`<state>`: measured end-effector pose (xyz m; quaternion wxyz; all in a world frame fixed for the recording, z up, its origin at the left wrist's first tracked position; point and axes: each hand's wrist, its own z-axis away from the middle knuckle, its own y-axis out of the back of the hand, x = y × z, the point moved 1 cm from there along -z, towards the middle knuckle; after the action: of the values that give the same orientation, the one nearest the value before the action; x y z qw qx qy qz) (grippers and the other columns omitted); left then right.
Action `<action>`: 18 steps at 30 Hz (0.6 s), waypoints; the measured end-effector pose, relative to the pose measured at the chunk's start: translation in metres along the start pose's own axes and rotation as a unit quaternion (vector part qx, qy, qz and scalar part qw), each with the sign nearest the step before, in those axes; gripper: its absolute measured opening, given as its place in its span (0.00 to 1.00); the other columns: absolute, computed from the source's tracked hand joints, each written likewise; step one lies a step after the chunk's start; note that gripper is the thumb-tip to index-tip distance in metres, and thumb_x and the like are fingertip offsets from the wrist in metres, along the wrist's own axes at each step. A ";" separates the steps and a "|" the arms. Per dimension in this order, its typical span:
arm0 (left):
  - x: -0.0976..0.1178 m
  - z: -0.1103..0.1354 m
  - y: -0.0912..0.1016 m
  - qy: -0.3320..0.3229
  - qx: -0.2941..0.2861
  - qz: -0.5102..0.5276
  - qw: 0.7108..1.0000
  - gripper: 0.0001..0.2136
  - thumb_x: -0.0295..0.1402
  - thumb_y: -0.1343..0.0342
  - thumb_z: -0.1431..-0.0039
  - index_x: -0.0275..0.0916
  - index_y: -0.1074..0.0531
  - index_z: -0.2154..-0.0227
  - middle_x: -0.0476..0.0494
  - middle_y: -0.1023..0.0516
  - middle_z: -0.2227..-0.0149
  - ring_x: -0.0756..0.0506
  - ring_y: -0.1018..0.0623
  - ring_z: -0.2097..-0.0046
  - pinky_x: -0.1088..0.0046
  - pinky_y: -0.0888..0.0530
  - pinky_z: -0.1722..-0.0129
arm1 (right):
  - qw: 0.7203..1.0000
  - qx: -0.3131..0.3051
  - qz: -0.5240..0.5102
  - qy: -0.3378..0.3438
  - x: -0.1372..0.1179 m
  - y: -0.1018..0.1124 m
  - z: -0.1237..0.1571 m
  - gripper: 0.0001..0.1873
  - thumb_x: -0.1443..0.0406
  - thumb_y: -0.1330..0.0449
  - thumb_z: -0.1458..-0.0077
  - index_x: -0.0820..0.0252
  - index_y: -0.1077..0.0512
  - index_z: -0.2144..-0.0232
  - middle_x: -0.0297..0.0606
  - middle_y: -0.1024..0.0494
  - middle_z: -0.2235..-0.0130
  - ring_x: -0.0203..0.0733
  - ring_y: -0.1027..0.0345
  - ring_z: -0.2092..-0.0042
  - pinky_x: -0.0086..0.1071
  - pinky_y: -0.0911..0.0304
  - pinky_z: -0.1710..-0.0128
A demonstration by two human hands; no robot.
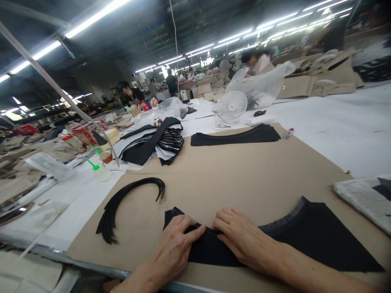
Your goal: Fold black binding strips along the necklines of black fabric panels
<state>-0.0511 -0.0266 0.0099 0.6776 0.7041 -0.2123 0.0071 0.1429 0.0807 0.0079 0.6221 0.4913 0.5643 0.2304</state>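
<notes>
Head: your left hand (180, 238) and right hand (242, 238) touch the cloth (324, 236) at its curve; pinch cannot be confirmed. Cloth lies on brown sheet (226, 175). Uneven pull could pucker it.

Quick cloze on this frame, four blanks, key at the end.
1. The left hand and right hand both touch a fabric piece coloured ____.
2. In the picture, the curved strips lie to the ____ of both hands.
3. The bottle nearest the strips has a nozzle coloured ____.
4. Of the fan and the strips, the ____ is farther from the hands.

Missing words: black; left; green; fan
</notes>
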 end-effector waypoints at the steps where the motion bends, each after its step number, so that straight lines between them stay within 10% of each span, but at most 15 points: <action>1: 0.000 0.002 -0.002 -0.003 0.008 -0.008 1.000 0.21 0.23 0.55 0.37 0.46 0.33 0.45 0.41 0.30 0.52 0.42 0.31 0.51 0.60 0.32 0.50 | 1.000 -0.002 0.001 -0.001 0.000 0.000 0.001 0.07 0.73 0.48 0.43 0.58 0.34 0.63 0.36 0.30 0.60 0.44 0.39 0.57 0.41 0.46 0.53; 18: 0.017 -0.015 0.003 0.060 0.017 0.046 0.997 0.15 0.26 0.52 0.35 0.46 0.31 0.49 0.47 0.27 0.59 0.45 0.30 0.56 0.61 0.37 0.50 | 0.998 -0.045 -0.032 -0.040 0.005 0.020 0.005 0.05 0.67 0.41 0.45 0.56 0.34 0.64 0.34 0.28 0.61 0.44 0.35 0.57 0.44 0.47 0.51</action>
<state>-0.0325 -0.0173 0.0186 0.6763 0.7031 -0.2029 0.0840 0.1544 0.0907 0.0221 0.6730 0.4531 0.5433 0.2160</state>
